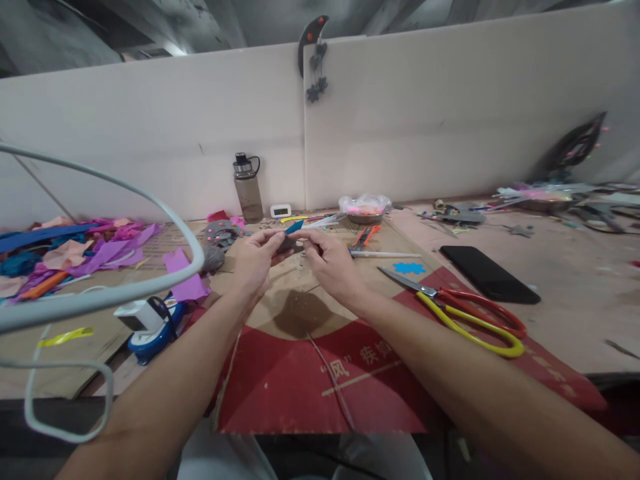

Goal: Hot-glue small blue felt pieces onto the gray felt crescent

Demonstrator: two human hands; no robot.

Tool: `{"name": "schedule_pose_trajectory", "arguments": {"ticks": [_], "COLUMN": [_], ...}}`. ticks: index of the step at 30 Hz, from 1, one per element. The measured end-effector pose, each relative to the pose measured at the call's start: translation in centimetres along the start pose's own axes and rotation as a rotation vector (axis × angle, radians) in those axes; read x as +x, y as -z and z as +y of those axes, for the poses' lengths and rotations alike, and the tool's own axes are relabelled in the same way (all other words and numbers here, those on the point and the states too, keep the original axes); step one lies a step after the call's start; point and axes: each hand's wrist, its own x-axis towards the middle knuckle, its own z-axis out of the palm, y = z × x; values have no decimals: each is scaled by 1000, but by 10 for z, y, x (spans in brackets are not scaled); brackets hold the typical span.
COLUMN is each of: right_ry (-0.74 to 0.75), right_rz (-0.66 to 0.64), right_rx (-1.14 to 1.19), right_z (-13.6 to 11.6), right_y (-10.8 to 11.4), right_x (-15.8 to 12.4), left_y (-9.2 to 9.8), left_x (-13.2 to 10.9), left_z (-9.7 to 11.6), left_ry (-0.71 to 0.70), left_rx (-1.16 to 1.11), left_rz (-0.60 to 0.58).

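My left hand (255, 260) and my right hand (333, 263) meet above the middle of the table, fingers pinched together on a small dark grey piece (290, 245) between them. A blue strip (294, 227) sticks up just behind the fingertips. Below the hands lies a red and brown cardboard sheet (310, 380) with a thin dark wire across it. Red and yellow scissors (465, 310) rest on the cardboard to the right of my right forearm.
A black phone (489, 273) lies right of the scissors. A grey bottle (248, 188), a small timer (281, 211) and a bowl of bits (365, 207) stand by the white wall. Purple and pink scraps (90, 250) pile at the left. A white cable (125, 293) loops across the left foreground.
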Motion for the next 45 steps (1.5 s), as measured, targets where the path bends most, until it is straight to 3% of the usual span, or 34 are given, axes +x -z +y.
{"name": "schedule_pose_trajectory", "arguments": {"ticks": [7, 15, 32, 39, 45], "right_ry": [-120, -248, -453, -539, -510], "right_rz": [93, 185, 78, 83, 97], "right_rx": [-32, 107, 536, 571, 580], "right_z": [-1, 1, 8, 12, 9], "right_y": [2, 4, 4, 7, 7], "right_x": [0, 5, 10, 10, 9], "left_y": [-2, -4, -4, -1, -2], "left_x": [0, -3, -3, -2, -3], "left_z": [0, 0, 4, 7, 7], "left_ry": [-6, 10, 146, 216, 175], "left_rx": [1, 4, -2, 5, 43], "left_rz": [23, -12, -105, -185, -204]}}
